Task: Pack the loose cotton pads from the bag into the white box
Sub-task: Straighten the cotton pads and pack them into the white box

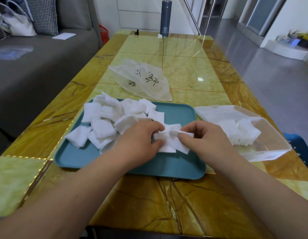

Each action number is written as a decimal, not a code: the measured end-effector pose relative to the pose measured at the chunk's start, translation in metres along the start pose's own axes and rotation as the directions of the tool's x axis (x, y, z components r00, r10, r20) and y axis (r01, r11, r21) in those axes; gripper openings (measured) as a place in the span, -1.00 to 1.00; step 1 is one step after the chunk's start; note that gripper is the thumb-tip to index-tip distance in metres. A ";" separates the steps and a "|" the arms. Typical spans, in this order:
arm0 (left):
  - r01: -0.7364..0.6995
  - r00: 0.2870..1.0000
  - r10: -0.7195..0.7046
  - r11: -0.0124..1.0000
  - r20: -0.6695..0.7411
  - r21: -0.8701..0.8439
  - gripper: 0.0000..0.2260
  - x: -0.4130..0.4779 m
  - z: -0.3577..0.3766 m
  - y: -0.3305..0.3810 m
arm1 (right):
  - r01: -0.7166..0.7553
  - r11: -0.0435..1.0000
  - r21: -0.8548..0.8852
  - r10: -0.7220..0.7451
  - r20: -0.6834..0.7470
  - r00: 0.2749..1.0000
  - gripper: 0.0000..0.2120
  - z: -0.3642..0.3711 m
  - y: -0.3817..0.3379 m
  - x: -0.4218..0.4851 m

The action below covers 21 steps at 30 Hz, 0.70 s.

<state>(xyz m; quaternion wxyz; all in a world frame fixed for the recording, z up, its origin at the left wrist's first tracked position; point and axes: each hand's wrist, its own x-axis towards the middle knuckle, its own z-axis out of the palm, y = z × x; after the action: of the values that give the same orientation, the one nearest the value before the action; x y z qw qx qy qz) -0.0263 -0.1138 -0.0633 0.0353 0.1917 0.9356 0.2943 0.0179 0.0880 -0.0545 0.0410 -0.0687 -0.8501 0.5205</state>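
While the left hand (pixel 141 137) and right hand (pixel 206 135) each pinch one end of a small bunch of cotton pads (pixel 170 141) over the teal tray (pixel 175 163) near its middle, apparently squaring it to slot beside the row (pixel 239 133) standing in the open white box (pixel 270 150) just off the tray's right edge, the loose pile (pixel 111 118) covers the tray's far-left corner. Beyond its far edge the bag (pixel 142 80) lies limp, seemingly empty; the fingers hide how many pads the bunch holds.

The left grip (pixel 141 135) and right grip (pixel 206 137) are bare and short-nailed, on equally bare forearms.
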 end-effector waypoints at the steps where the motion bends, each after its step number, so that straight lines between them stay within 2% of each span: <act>1: -0.011 1.000 0.011 1.000 0.001 0.005 -0.68 0.001 0.001 -0.002 | -0.007 1.000 -0.006 0.007 0.001 1.000 -0.97 0.000 0.000 0.000; 6: -0.045 0.997 0.047 0.999 -0.063 0.029 -0.86 0.001 0.000 -0.003 | -0.006 1.000 -0.022 0.006 0.019 1.000 -0.97 0.001 0.002 0.001; 12: -0.071 0.990 0.073 0.997 -0.119 0.027 -0.91 -0.001 -0.002 0.002 | -0.046 0.999 -0.023 0.046 0.001 0.999 -0.90 0.000 0.000 0.001; 15: 0.041 0.988 -0.069 0.979 -0.137 -0.201 -0.92 -0.003 -0.010 0.003 | -0.084 0.992 0.097 0.084 0.005 0.996 -0.87 -0.003 -0.007 0.000; 18: 0.074 0.975 -0.162 0.883 -0.155 -0.463 -0.89 -0.004 -0.019 0.000 | -0.068 0.988 0.141 0.057 0.082 0.995 -0.85 -0.008 -0.014 -0.002; 21: 0.107 0.962 -0.230 0.810 -0.146 -0.576 -0.81 -0.006 -0.020 0.001 | -0.018 0.982 0.186 -0.012 0.158 0.987 -0.85 -0.007 -0.022 -0.008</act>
<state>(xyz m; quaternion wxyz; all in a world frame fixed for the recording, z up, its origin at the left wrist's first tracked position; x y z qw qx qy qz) -0.0237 -0.1260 -0.0460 0.0182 0.0566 0.8187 0.5711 0.0252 0.0835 -0.0316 -0.0210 -0.0245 -0.7979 0.6019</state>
